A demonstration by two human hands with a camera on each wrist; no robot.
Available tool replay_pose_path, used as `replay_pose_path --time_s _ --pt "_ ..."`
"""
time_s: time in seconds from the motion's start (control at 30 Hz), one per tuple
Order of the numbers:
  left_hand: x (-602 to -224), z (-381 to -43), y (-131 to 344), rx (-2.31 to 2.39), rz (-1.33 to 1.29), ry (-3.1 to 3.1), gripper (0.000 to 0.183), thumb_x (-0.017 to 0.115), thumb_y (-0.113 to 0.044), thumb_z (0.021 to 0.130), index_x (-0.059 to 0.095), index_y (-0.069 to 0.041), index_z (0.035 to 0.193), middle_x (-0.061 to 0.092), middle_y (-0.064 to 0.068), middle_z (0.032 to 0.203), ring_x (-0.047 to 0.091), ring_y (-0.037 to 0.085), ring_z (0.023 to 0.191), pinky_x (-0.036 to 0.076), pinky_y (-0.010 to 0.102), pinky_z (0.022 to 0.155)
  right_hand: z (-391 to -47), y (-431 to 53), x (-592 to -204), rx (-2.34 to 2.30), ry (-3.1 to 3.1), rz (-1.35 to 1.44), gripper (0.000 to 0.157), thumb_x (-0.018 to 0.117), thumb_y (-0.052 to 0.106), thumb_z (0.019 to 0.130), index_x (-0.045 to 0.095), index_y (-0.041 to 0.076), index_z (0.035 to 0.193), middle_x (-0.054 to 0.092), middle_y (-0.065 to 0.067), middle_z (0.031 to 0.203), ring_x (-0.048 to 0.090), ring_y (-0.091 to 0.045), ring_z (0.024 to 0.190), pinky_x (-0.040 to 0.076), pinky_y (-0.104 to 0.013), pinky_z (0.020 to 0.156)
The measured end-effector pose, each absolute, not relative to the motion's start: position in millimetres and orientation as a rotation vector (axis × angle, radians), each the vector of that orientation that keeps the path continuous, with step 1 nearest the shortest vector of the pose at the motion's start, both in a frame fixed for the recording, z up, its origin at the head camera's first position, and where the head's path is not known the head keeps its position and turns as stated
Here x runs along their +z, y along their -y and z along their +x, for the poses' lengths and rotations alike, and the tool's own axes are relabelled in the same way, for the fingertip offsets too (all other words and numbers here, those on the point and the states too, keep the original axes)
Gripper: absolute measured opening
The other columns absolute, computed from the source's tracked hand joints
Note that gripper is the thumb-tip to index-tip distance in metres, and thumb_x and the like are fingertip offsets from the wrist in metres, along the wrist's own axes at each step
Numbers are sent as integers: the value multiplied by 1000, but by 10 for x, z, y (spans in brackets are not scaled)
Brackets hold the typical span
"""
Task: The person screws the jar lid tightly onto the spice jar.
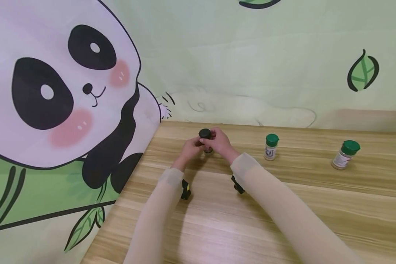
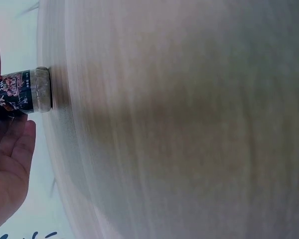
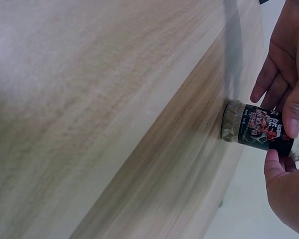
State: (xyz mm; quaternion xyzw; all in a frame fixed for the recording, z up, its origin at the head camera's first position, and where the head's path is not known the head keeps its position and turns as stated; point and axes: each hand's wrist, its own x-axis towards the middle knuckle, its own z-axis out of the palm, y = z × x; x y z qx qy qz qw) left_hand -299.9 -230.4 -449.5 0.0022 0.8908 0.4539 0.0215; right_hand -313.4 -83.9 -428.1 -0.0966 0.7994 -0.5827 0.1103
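Observation:
Near the back edge of the table, both hands are at a small black-capped seasoning bottle (image 1: 205, 134). It stands upright with its base right at the tabletop. My left hand (image 1: 190, 150) holds the body from the left, its thumb lying across the dark printed label in the right wrist view. From the right, my right hand (image 1: 220, 142) has thumb and fingers round the upper part by the cap. In the left wrist view the bottle (image 2: 20, 93) shows a clear lower end, with the left hand (image 2: 10, 169) against one side.
Two green-capped shakers, a nearer one (image 1: 270, 147) and a farther one (image 1: 345, 154), stand right of the hands on the wooden table (image 1: 211, 227). A pale green wall cloth (image 1: 250, 73) hangs behind; a panda print (image 1: 85, 91) covers the left side.

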Motion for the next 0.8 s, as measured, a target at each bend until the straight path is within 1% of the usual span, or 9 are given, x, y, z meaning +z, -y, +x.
replay_pose_path --time_s 0.23,0.33,0.47,0.53,0.63,0.8 --pt "-4501 -3001 2306 1409 2 -2749 39 66 -12 93 61 -2 131 65 21 129 61 34 124 46 43 108 -3132 839 -4286 -1699 -2349 -283 57 73 23 90 44 -3 133 58 -23 133 56 -33 124 47 -42 105" --pt "-4502 -3001 2312 1414 13 -2748 39 66 -10 93 61 -1 131 65 21 130 61 34 124 46 43 108 -3151 808 -4266 -1665 -2333 -328 63 72 21 90 41 -3 139 55 -24 137 54 -34 128 45 -43 108" --pt "-4516 -3002 2323 1427 14 -2744 39 67 -11 93 62 -2 130 65 21 130 61 33 124 46 43 108 -3199 742 -4226 -1613 -2258 -429 69 68 15 92 33 -4 148 49 -26 145 49 -36 135 41 -44 113" --pt "-4525 -3002 2324 1434 12 -2739 39 68 -14 93 62 -2 129 66 20 129 61 33 124 47 43 107 -3225 713 -4210 -1586 -2222 -473 68 66 12 94 31 -4 150 48 -26 147 47 -36 137 40 -45 114" --pt "-4537 -3006 2320 1454 11 -2727 38 69 -15 92 64 -3 127 67 20 126 62 32 121 48 44 105 -3248 684 -4187 -1560 -2191 -501 63 63 10 95 34 -3 150 48 -25 147 47 -35 137 40 -44 114" --pt "-4567 -3032 2330 1482 23 -2705 40 70 -15 92 63 -3 129 67 20 127 62 32 122 48 44 105 -3237 671 -4172 -1576 -2144 -534 56 58 8 98 37 -1 149 50 -26 144 50 -36 135 44 -45 110"
